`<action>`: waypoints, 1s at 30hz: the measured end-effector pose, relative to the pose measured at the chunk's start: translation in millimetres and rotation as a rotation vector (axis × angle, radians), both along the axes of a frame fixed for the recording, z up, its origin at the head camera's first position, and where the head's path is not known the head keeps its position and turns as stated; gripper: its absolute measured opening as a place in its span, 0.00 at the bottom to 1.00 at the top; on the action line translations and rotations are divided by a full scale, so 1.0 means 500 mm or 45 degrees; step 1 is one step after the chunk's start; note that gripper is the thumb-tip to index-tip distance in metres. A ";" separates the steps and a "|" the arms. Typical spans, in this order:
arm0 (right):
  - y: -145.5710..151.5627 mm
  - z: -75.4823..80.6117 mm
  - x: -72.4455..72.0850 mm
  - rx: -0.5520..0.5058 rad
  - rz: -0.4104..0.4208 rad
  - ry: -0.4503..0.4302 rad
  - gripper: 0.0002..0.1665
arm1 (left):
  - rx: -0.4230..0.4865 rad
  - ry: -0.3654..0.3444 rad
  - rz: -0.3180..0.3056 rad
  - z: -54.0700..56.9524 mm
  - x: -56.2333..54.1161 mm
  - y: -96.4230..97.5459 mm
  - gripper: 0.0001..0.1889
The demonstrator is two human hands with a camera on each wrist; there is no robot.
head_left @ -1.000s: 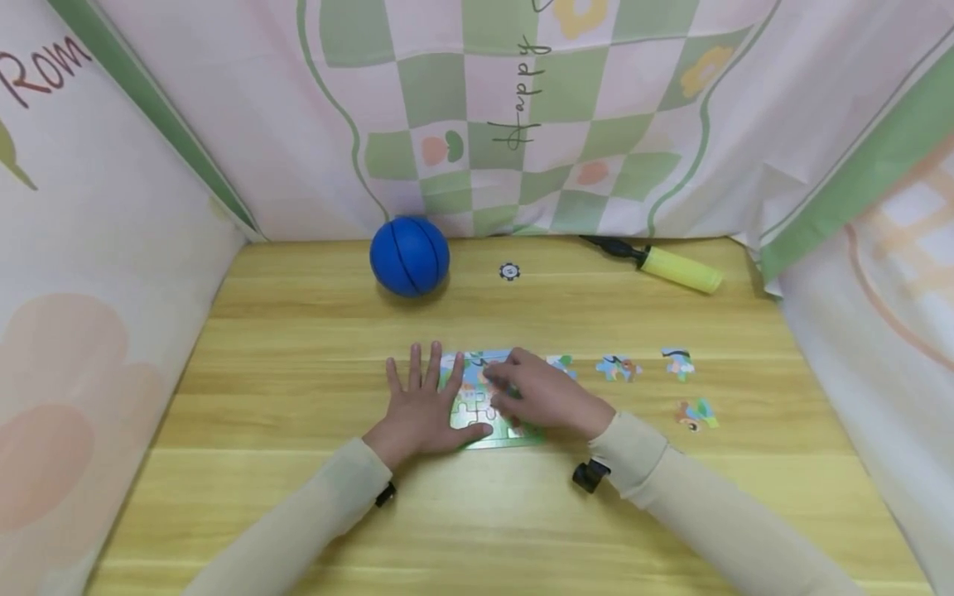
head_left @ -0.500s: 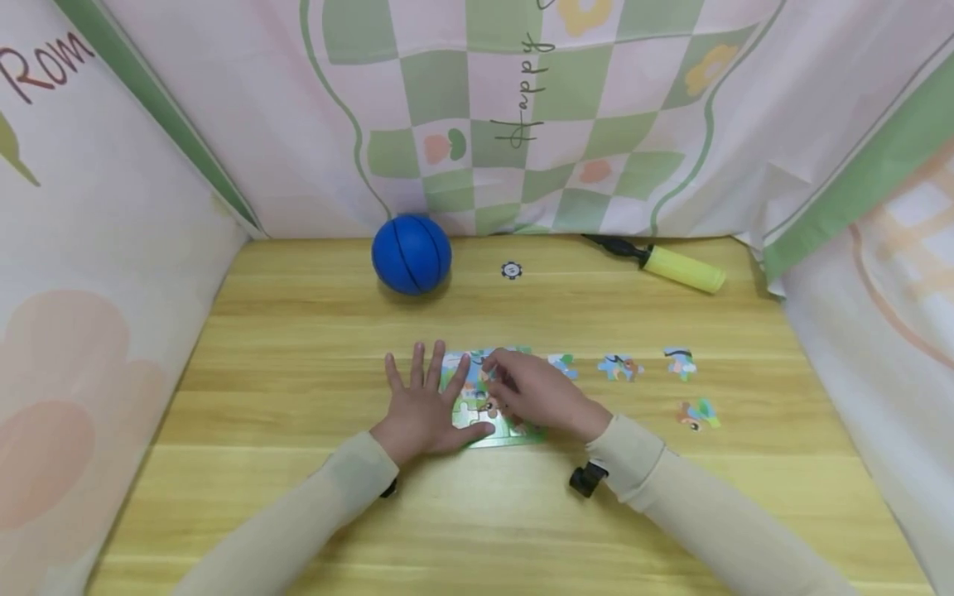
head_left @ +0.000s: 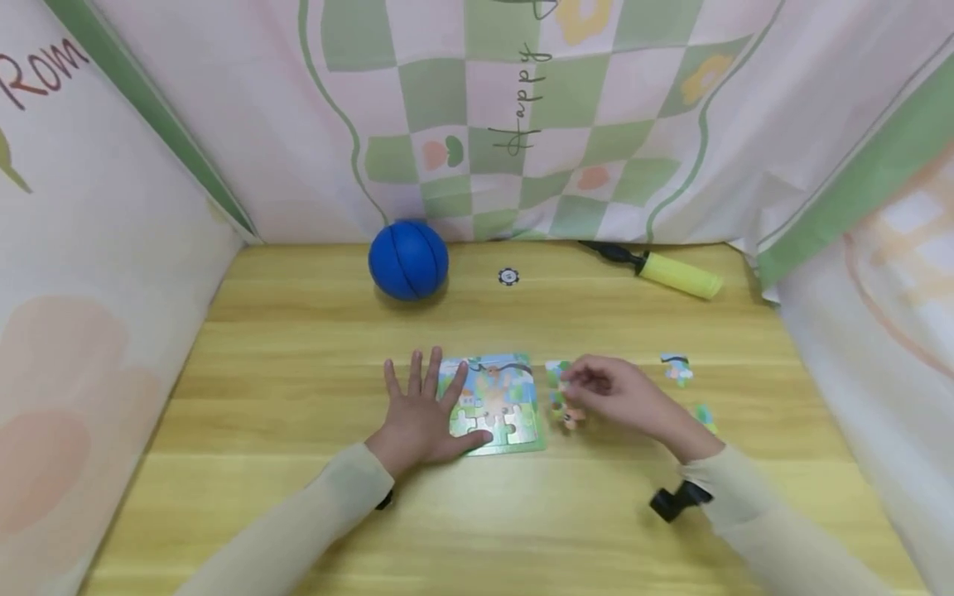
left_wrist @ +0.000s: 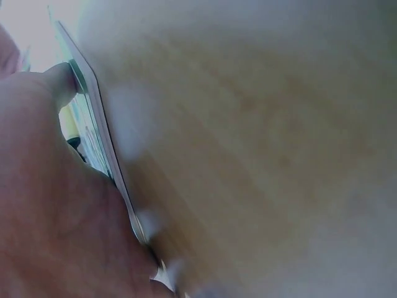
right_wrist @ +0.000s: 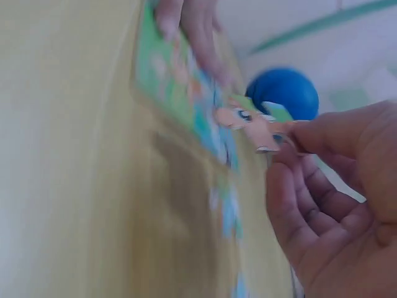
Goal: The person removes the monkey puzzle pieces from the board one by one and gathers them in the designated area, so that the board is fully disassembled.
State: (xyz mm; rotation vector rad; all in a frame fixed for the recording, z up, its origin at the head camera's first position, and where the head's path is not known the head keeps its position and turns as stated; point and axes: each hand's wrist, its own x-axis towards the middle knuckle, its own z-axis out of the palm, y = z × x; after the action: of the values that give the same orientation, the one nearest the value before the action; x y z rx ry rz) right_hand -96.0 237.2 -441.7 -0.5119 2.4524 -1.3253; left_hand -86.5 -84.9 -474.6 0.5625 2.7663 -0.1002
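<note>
My right hand (head_left: 619, 397) pinches a jigsaw piece (right_wrist: 251, 124) with an eye on it between thumb and forefinger, just right of the puzzle board (head_left: 495, 401). In the head view that piece hangs below the fingers. My left hand (head_left: 421, 414) lies with fingers spread over the board's left side, thumb across its lower left; in the left wrist view the thumb (left_wrist: 59, 84) touches the board's edge. Assembled pieces fill the board's upper part; its lower part shows pale outlines. One loose jigsaw piece (head_left: 555, 370) lies beside the board, partly behind the right hand.
Another jigsaw piece (head_left: 676, 368) lies farther right, and one more (head_left: 704, 415) is partly covered by the right arm. At the back stand a blue ball (head_left: 408, 260), a small round chip (head_left: 508, 276) and a yellow hand pump (head_left: 680, 275). Curtains enclose the table.
My right hand has moved right, off the board, carrying the pinched jigsaw piece. The board's right side is uncovered, while a loose piece is now hidden behind the hand. My left hand stays put.
</note>
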 end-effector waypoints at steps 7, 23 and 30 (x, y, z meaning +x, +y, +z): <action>0.101 -0.025 0.055 0.227 -0.083 0.069 0.09 | 0.007 0.012 -0.003 -0.004 0.004 -0.015 0.58; 0.136 -0.021 0.059 0.470 -0.183 0.158 0.03 | 0.016 0.014 -0.032 -0.001 0.004 -0.005 0.58; 0.139 -0.027 0.063 0.445 -0.191 0.149 0.02 | 0.034 0.014 -0.047 -0.002 0.001 -0.001 0.58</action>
State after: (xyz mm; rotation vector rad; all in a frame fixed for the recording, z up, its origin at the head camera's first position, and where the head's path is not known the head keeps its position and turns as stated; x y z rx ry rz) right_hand -64.5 306.7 -454.9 -0.3304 2.7857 -0.9052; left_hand -85.9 -85.6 -475.6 0.6219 2.7726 -0.0752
